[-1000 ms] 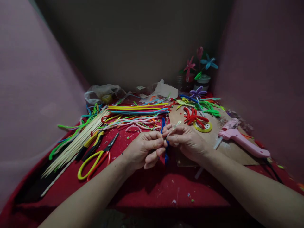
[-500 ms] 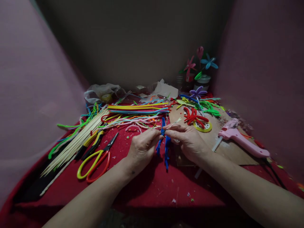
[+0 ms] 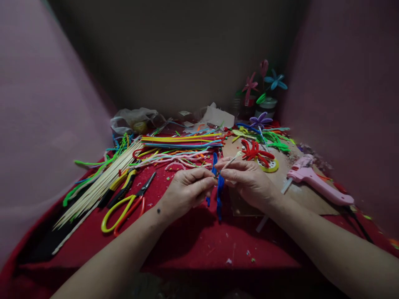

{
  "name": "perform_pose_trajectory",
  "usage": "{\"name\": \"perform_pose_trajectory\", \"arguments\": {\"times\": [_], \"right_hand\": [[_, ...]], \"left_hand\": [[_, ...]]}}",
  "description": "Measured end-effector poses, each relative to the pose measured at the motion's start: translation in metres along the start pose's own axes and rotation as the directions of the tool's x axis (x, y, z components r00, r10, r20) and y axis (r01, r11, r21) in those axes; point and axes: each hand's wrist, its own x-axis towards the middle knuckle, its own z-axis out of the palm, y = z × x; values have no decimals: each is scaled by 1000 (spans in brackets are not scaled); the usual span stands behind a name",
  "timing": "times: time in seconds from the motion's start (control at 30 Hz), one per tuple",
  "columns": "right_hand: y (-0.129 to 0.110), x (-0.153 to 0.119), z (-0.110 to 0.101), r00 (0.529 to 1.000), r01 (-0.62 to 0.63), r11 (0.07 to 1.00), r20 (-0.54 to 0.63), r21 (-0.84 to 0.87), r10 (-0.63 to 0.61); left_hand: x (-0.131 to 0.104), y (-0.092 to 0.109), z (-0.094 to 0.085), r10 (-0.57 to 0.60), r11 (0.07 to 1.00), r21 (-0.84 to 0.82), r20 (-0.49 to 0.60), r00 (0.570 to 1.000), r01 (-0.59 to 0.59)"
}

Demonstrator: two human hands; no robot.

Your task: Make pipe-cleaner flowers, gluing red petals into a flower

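My left hand [image 3: 190, 187] and my right hand [image 3: 249, 178] meet over the middle of the red cloth, fingertips nearly touching. Between them are bent blue pipe cleaners [image 3: 220, 193], with ends hanging down and one loop standing up. The left thumb and forefinger are pinched at the middle of the blue bundle. Pinched in my right hand is a thin pale stem [image 3: 231, 160] with a cream tip, pointing up to the right. Fingers hide where the stem meets the blue pieces.
Scissors [image 3: 127, 211], pliers [image 3: 120, 187] and wooden sticks [image 3: 96, 191] lie at left. Behind the hands is a row of coloured pipe cleaners [image 3: 181, 143]. At right, a pink glue gun [image 3: 318, 178] and a red pipe-cleaner piece [image 3: 255, 153] rest on cardboard [image 3: 274, 197].
My left hand has turned, its fingers more stretched toward the right hand. The pale stem shows more and its tip sits slightly further right. The hanging blue ends have shifted slightly.
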Motion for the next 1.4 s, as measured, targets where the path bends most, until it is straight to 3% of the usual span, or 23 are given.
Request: {"name": "perform_pose_trajectory", "arguments": {"times": [0.13,0.27,0.37,0.43,0.53,0.57,0.63,0.73,0.87,1.07,1.27,1.4], "right_hand": [[-3,-1,0,999,-14,1000,50,-9,15],[-2,-2,0,994,-20,1000,104,11,19],[1,-1,1,994,-36,999,107,38,32],[3,1,2,997,-46,998,61,44,44],[4,2,3,998,-51,999,-30,7,51],[4,2,4,997,-50,999,-58,-12,49],[4,1,5,994,-45,998,-103,-43,40],[2,0,7,994,-39,999,-104,-30,35],[0,0,8,999,-28,999,-24,18,28],[6,2,1,1000,-19,999,18,-33,19],[6,2,0,996,-83,997,21,3,83],[4,1,0,990,-118,992,88,49,113]], "left_hand": [[0,2,-4,-77,987,-136,109,991,92],[2,-1,-6,-93,938,-293,299,950,184],[6,-4,-6,-107,902,-355,372,922,248],[8,-5,-4,-113,932,-292,325,939,214],[7,-5,0,39,999,31,46,998,-41],[6,-5,2,150,975,174,-44,988,-140],[5,-6,3,349,876,397,-125,929,-275],[3,-8,4,424,824,470,-141,895,-316],[1,-4,5,277,932,293,-190,942,-215],[-1,4,7,81,996,38,-91,993,-78],[2,-2,1,-16,980,-194,105,994,37],[6,-6,-5,-41,927,-355,220,975,120]]}}
